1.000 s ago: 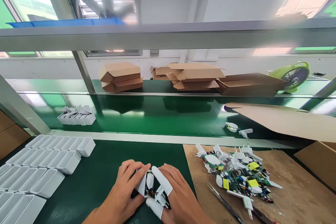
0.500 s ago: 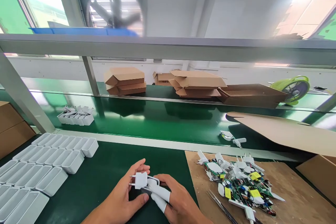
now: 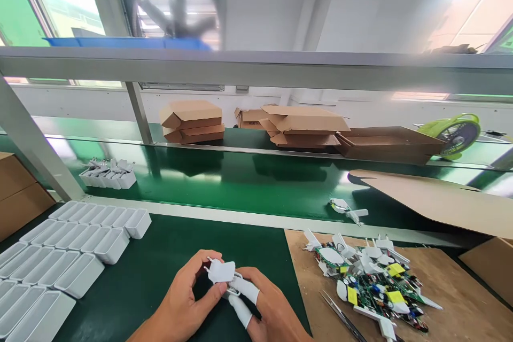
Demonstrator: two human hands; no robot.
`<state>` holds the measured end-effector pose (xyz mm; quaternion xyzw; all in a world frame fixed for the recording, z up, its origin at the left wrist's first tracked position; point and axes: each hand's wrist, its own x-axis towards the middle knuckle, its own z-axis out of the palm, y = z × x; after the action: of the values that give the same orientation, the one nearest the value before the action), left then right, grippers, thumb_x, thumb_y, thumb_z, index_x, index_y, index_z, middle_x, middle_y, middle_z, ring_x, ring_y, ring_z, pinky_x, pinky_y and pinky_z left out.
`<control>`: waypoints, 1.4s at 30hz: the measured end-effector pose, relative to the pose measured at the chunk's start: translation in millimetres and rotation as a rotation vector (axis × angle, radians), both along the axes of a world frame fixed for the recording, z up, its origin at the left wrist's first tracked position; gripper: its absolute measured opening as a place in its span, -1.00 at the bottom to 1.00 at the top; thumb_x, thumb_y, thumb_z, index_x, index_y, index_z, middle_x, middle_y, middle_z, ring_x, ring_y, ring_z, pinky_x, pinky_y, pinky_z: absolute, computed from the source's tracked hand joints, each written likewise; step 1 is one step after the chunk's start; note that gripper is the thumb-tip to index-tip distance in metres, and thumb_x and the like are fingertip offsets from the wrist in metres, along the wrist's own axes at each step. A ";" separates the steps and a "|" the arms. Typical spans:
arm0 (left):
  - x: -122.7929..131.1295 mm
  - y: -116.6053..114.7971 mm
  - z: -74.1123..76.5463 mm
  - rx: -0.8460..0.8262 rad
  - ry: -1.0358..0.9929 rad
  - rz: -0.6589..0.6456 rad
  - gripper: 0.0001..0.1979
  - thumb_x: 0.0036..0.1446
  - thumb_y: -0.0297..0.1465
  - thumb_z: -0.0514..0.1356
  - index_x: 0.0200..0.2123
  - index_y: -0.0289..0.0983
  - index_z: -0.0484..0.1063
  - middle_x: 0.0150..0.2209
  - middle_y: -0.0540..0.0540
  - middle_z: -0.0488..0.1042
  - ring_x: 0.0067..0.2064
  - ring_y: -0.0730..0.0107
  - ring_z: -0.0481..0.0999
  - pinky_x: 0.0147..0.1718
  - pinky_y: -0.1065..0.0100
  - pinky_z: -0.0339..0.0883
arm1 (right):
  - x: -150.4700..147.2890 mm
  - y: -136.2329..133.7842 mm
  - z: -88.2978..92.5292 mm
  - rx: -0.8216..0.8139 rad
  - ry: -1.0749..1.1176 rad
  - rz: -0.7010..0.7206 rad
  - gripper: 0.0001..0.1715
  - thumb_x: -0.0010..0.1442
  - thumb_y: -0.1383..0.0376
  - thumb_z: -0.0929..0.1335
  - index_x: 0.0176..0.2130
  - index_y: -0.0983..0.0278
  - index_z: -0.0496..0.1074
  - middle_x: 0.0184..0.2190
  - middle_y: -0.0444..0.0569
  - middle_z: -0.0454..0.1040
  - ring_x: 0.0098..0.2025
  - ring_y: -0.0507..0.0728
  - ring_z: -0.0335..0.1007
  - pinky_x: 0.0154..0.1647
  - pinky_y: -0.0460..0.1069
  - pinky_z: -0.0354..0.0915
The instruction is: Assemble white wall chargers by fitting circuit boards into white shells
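At the bottom centre, my left hand (image 3: 186, 296) pinches a small white plug piece (image 3: 221, 270) between thumb and fingers. Two thin metal pins stick out of the piece on its left side. My right hand (image 3: 270, 302) wears white finger covers (image 3: 245, 287) and grips the same piece from the right. Part of a white frame shows beneath it, mostly hidden by the fingers. To the right, a pile of green circuit boards (image 3: 371, 283) with white plug parts and yellow blocks lies on a brown board (image 3: 441, 283). Tweezers (image 3: 340, 314) rest in front of the pile.
Rows of white open housings (image 3: 80, 272) stand on the left. Behind the table edge, a green conveyor belt (image 3: 240, 179) carries a group of filled housings (image 3: 108, 175) and a loose board with plug (image 3: 347, 209). Cardboard boxes (image 3: 304, 128) and a green fan (image 3: 452, 136) stand beyond.
The plug piece has been turned and tilted between my hands, its broad face now upward. On the belt, the filled housings and the loose board have shifted left.
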<state>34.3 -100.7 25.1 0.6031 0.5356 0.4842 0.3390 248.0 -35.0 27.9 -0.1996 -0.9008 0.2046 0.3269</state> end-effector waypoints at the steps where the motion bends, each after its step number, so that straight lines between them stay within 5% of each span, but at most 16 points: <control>1: 0.3 -0.2 1.6 -0.006 -0.022 0.000 -0.72 0.35 -0.24 0.20 0.08 -0.13 0.40 -0.05 -0.12 0.57 -0.05 0.19 0.61 -0.03 0.19 0.51 | 0.4 -0.6 0.7 -0.001 -0.006 0.010 -0.50 0.33 0.49 0.25 0.19 0.16 0.37 0.03 0.09 0.54 -0.01 0.19 0.57 -0.01 0.05 0.54; 10: -1.1 1.6 5.4 -0.146 -0.117 0.004 -0.81 0.24 -0.31 0.25 -0.10 -0.16 0.37 -0.21 -0.02 0.45 -0.21 0.31 0.48 -0.18 0.30 0.42 | -3.1 -3.0 9.0 -0.018 -0.103 -0.006 -0.54 0.30 0.47 0.23 0.12 0.19 0.43 -0.06 0.08 0.56 -0.14 0.19 0.56 -0.14 0.07 0.54; 14: -1.4 2.1 5.8 -0.156 -0.123 0.013 -0.78 0.19 -0.29 0.29 -0.13 -0.18 0.37 -0.25 0.00 0.43 -0.23 0.31 0.45 -0.20 0.31 0.38 | 0.6 2.1 10.6 -0.203 -0.032 0.024 -0.66 0.36 0.37 0.34 0.09 0.13 0.46 -0.07 -0.01 0.58 -0.11 0.13 0.58 -0.08 -0.01 0.52; 16: -1.2 2.5 6.8 -0.158 -0.122 0.010 -0.77 0.18 -0.28 0.29 -0.13 -0.18 0.37 -0.25 0.00 0.43 -0.23 0.31 0.44 -0.20 0.30 0.38 | 3.0 3.2 9.9 -0.250 0.043 0.015 -0.57 0.34 0.34 0.39 0.17 0.12 0.40 -0.01 -0.01 0.58 -0.06 0.12 0.59 0.00 -0.01 0.52; 23: -3.2 4.2 -2.8 -0.142 -0.127 0.028 -0.78 0.24 -0.26 0.26 -0.09 -0.17 0.36 -0.24 -0.02 0.47 -0.23 0.30 0.51 -0.18 0.27 0.46 | -2.9 -1.2 0.1 -0.140 -0.003 0.018 -0.55 0.34 0.43 0.31 0.16 0.12 0.45 0.02 0.04 0.56 -0.01 0.17 0.57 0.02 0.04 0.52; 25: -2.7 2.1 -10.6 -0.089 -0.124 0.055 -0.60 0.22 -0.27 0.31 0.08 -0.16 0.32 -0.14 -0.07 0.52 -0.11 0.22 0.58 -0.03 0.17 0.50 | -7.1 -0.9 -1.3 -0.286 0.084 0.008 -0.62 0.36 0.35 0.33 0.13 0.15 0.49 0.03 0.07 0.57 0.01 0.19 0.56 0.03 0.08 0.52; 28: 2.7 -3.8 -19.6 0.062 0.002 0.049 -0.06 0.02 -0.38 0.48 0.38 -0.08 0.09 0.16 -0.18 0.49 0.22 -0.02 0.51 0.27 -0.05 0.36 | -12.9 -1.4 2.4 -0.869 0.290 -0.013 -0.61 0.31 0.13 0.44 0.09 0.20 0.54 -0.05 0.09 0.62 -0.01 0.25 0.59 -0.02 0.12 0.54; 30: 8.9 -7.8 -21.1 0.186 0.107 0.045 0.00 0.05 -0.47 0.44 0.44 -0.01 0.01 0.27 -0.19 0.43 0.31 -0.06 0.44 0.31 -0.07 0.33 | -16.0 -3.8 7.4 -1.281 0.413 0.000 -0.53 0.24 0.03 0.49 0.03 0.26 0.58 -0.17 0.08 0.66 -0.10 0.27 0.63 -0.04 0.14 0.54; 32: 14.9 -10.4 -19.4 0.293 0.167 0.064 -0.10 0.15 -0.53 0.31 0.45 0.04 0.00 0.29 -0.17 0.43 0.30 -0.01 0.47 0.27 -0.03 0.39 | -18.5 -7.3 12.1 -1.518 0.501 0.026 -0.50 0.18 0.01 0.53 -0.04 0.31 0.61 -0.25 0.08 0.67 -0.18 0.28 0.65 -0.02 0.18 0.51; 42: 17.5 -9.7 -11.7 0.322 0.239 0.084 -0.09 0.13 -0.54 0.27 0.46 0.03 -0.01 0.25 -0.13 0.49 0.22 0.06 0.55 0.21 0.03 0.48 | -21.1 -11.6 12.9 -1.648 0.581 0.076 -0.55 0.12 0.07 0.57 -0.14 0.36 0.64 -0.29 0.11 0.67 -0.26 0.26 0.66 0.02 0.20 0.46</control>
<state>51.8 -110.4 13.3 0.6799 0.5125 0.5021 0.1518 226.8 -46.5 40.8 -0.2821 -0.3530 0.8442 0.2883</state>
